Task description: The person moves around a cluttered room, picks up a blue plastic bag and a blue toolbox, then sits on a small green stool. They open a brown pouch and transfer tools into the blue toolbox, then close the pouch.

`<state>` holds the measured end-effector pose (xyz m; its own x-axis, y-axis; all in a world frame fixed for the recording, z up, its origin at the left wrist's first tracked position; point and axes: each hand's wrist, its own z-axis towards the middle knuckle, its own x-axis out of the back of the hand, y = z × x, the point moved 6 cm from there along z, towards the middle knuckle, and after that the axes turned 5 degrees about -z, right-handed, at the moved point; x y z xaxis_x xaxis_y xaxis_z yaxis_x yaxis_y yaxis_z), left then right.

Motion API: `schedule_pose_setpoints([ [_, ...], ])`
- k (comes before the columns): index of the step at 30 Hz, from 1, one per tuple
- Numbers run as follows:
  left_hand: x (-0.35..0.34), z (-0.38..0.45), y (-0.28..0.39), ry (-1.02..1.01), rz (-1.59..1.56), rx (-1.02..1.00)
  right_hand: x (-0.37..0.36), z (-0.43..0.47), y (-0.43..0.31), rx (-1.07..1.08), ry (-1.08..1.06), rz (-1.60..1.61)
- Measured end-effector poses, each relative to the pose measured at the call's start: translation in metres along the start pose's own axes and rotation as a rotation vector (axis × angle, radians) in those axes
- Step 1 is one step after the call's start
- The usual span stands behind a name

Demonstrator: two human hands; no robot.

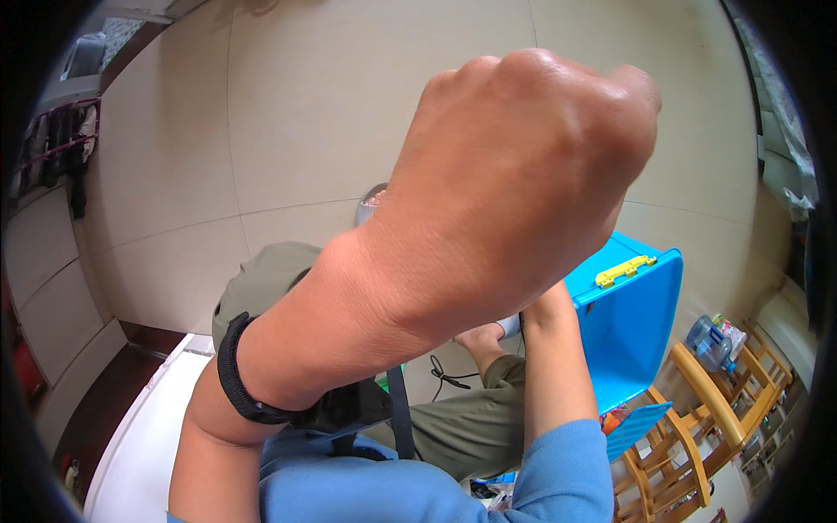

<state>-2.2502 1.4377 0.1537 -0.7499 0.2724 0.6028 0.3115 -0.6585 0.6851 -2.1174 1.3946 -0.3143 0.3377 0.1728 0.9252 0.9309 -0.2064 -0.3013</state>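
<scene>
My left hand (523,157) is raised close to the camera, its back toward me and its fingers curled under. Whether anything is inside that fist cannot be seen. A black band (245,376) circles my left forearm. Behind the left hand, my right hand is mostly covered; only the wrist area (549,310) and forearm show. Just beside the right forearm stands a blue plastic storage box (628,333), its open side facing me. A yellow latch (624,271) sits on its rim.
Wooden chairs (709,399) stand at the lower right, with a blue water jug (709,343) near them. A white surface (150,431) is at the lower left. A black cable (451,378) lies on the tiled floor (314,118) near my foot. Dark items fill a rack (62,140) at left.
</scene>
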Motion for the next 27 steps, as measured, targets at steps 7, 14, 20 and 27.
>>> schedule_pose_setpoints([
  [7, -0.011, 0.002, 0.005, -0.028, -0.01, 0.015, 0.005, -0.005, -0.003, 0.028, -0.049, 0.015],
  [14, -0.022, 0.0, 0.019, -0.112, 0.168, 0.006, 0.009, -0.013, -0.002, 0.047, -0.089, 0.034],
  [20, -0.03, -0.001, 0.027, -0.081, 0.176, -0.035, 0.009, -0.017, -0.002, 0.048, -0.109, 0.032],
  [27, -0.042, -0.001, 0.033, -0.125, 0.187, -0.038, 0.007, -0.021, -0.002, 0.054, -0.131, 0.012],
])
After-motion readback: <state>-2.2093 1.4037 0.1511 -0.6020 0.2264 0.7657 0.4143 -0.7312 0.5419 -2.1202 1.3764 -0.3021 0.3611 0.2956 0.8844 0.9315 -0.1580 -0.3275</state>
